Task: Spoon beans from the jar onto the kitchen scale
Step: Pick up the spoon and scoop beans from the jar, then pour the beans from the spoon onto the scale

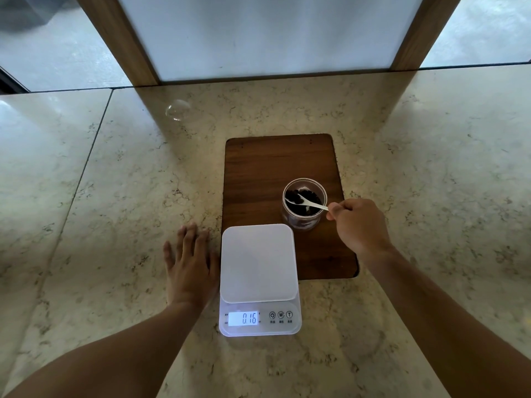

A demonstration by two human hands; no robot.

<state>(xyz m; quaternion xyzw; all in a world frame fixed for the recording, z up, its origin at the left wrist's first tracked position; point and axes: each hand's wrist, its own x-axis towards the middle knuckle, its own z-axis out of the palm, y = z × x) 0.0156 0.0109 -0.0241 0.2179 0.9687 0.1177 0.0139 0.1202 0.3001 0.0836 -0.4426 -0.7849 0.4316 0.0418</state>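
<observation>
A clear glass jar (301, 222) with dark beans (309, 203) inside stands on a wooden board (267, 168). My right hand (359, 225) pinches the handle of a white spoon (311, 203), whose bowl sits inside the jar with a few beans on it. A white kitchen scale (258, 262) lies just in front of the jar, its platform bare and its display reading 0.16. My left hand (191, 265) rests flat on the counter, fingers apart, right beside the scale's left edge.
The marble counter (115, 196) runs wide on both sides. A clear round lid or small glass dish (178, 110) lies at the back left. A wood-framed frosted panel (267, 35) stands behind the board.
</observation>
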